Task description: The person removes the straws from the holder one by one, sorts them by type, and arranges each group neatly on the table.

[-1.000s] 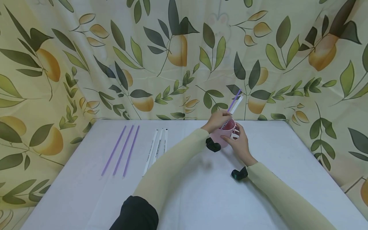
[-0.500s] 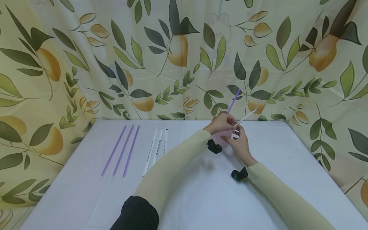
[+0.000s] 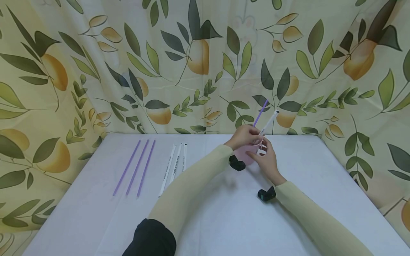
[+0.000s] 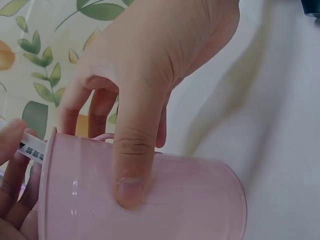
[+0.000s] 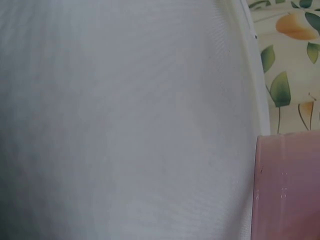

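My left hand (image 3: 243, 137) is over the mouth of a pink cup (image 3: 241, 155) and pinches a white wrapped straw (image 3: 270, 122) with black print. This straw leans up to the right; its lower part passes behind the cup's rim in the left wrist view, and its end is hidden. A bare purple straw (image 3: 261, 113) rises from behind the left hand, its lower part hidden. My right hand (image 3: 269, 160) grips the cup from the right, with the thumb (image 4: 132, 165) flat on the wall and the fingers behind, near the handle.
Three purple straws (image 3: 136, 170) lie side by side at the left of the white table (image 3: 217, 220). Right of them lie three white wrapped straws (image 3: 177, 161), partly covered by the left sleeve (image 3: 192, 188). A patterned curtain (image 3: 205, 96) hangs behind the table's back edge.
The wrapped straw's top swung right and down, away from the purple straw, then rose partly back. My left hand shifted slightly with it. My right hand and the cup stayed in place.
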The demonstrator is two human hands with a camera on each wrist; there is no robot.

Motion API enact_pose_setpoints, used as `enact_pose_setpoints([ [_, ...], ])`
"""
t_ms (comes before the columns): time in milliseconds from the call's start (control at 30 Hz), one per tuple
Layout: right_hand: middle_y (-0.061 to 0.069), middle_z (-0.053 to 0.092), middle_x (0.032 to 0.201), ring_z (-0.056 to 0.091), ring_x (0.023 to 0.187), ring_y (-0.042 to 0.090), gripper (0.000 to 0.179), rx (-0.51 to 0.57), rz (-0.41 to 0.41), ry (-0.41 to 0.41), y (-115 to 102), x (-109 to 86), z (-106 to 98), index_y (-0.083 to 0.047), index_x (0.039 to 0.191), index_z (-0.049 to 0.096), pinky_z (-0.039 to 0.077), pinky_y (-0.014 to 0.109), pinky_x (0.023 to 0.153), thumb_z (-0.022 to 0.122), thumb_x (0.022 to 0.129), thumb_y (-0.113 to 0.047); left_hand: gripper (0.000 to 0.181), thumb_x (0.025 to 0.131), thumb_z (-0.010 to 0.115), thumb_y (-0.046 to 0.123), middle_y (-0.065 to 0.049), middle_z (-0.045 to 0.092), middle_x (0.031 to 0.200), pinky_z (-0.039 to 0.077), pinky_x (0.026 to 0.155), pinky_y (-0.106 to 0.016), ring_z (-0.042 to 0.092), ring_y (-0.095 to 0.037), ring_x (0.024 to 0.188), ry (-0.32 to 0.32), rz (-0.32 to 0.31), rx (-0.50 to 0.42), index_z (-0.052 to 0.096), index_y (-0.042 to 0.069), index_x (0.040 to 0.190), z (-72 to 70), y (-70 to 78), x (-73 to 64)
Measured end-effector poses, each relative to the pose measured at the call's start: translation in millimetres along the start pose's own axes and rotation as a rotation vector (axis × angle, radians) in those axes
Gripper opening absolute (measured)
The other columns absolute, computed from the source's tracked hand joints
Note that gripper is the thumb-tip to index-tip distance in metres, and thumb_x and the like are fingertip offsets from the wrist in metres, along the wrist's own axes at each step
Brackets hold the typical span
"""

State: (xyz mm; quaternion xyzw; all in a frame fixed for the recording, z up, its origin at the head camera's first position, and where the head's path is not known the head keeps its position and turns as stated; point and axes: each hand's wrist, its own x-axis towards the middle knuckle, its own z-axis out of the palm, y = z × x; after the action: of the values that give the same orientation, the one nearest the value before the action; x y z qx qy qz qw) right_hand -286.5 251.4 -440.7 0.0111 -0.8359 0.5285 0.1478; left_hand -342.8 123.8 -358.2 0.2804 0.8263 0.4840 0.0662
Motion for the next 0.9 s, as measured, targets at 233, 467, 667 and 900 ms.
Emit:
enact_pose_setpoints([
  [233, 0.02, 0.037, 0.143, 0.041, 0.124, 0.037, 0.085, -0.02, -0.004, -0.009, 1, 0.6, 0, -0.008, 0.147, 0.023, 0.04, 0.051, 0.102, 0.074, 0.081, -0.025, 0.016, 0.082, 0.072, 0.016, -0.002, 0.074, 0.087, 0.049, 0.068, -0.013, 0.066, -0.005, 0.08, 0.165, 0.013, 0.012, 0.072, 0.007, 0.095, -8.9, 3.0, 0.2],
  [467, 0.019, 0.037, 0.144, 0.041, 0.125, 0.037, 0.085, -0.02, 0.008, -0.013, 1, 0.9, 0, -0.01, 0.147, 0.024, 0.04, 0.053, 0.102, 0.074, 0.081, -0.027, 0.018, 0.08, 0.074, 0.02, -0.007, 0.074, 0.09, 0.049, 0.067, -0.012, 0.069, -0.014, 0.085, 0.355, 0.001, -0.074, 0.072, 0.007, 0.093, -12.3, 1.7, 4.3],
  [667, 0.018, 0.037, 0.144, 0.04, 0.126, 0.038, 0.085, -0.026, 0.019, -0.013, 2, 0.3, 2, -0.012, 0.147, 0.023, 0.04, 0.054, 0.103, 0.074, 0.081, -0.029, 0.021, 0.084, 0.07, 0.019, -0.009, 0.073, 0.094, 0.056, 0.068, -0.017, 0.071, -0.017, 0.085, 0.458, -0.008, -0.238, 0.072, 0.006, 0.1, -23.7, 6.4, 2.1],
  [900, 0.02, 0.037, 0.143, 0.041, 0.125, 0.038, 0.084, -0.017, 0.005, -0.006, -1, -0.7, 1, -0.01, 0.147, 0.024, 0.04, 0.054, 0.102, 0.074, 0.081, -0.026, 0.023, 0.085, 0.069, 0.012, -0.019, 0.071, 0.097, 0.059, 0.071, -0.027, 0.071, -0.021, 0.08, 0.512, -0.006, -0.505, 0.069, -0.002, 0.103, -53.3, 14.6, 7.1],
])
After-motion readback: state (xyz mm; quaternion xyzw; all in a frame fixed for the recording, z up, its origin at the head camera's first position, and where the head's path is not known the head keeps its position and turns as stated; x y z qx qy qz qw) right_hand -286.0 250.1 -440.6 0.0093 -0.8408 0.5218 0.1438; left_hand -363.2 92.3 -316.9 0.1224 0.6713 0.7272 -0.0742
